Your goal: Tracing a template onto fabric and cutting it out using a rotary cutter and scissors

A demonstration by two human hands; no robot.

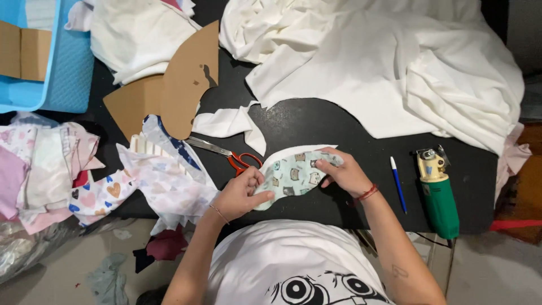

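Both hands (240, 195) (345, 174) pinch printed fabric piece (293, 174); scissors (228, 155) beside.

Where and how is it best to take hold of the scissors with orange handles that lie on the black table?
Probably by the orange handle loops. The scissors with orange handles lie flat and closed, blades pointing up-left toward the brown cardboard pattern. The loops lie nearest the left hand, so reaching from the near edge keeps fingers off the blades.

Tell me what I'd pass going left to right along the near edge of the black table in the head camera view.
Pile of pastel fabric scraps → heart-print cloth → left hand → curved animal-print fabric piece, gripped by both hands → right hand → blue pen → green electric cutter.
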